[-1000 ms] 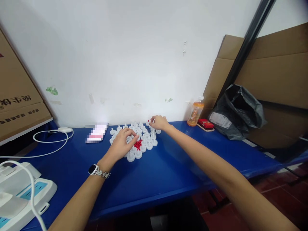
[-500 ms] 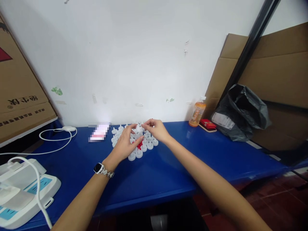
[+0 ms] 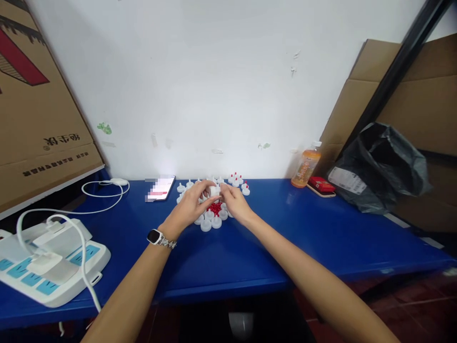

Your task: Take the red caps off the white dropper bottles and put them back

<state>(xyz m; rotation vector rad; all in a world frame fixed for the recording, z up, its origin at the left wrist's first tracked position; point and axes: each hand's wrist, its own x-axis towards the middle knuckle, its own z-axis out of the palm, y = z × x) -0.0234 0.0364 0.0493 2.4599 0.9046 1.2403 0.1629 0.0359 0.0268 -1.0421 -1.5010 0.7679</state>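
Several small white plastic caps lie clustered on the blue table, around a little heap of red pieces. A few caps with red tips stand at the back right of the cluster. My left hand and my right hand meet above the heap. Together their fingertips pinch one white cap. A watch is on my left wrist.
A phone lies left of the caps. A white power strip with cables sits at the front left, cardboard boxes behind it. An orange drink bottle, a red pack and a black plastic bag stand to the right.
My right hand came back from the far right of the cluster to meet my left hand. Both now pinch one white cap lifted above the heap. The camera shifted left.
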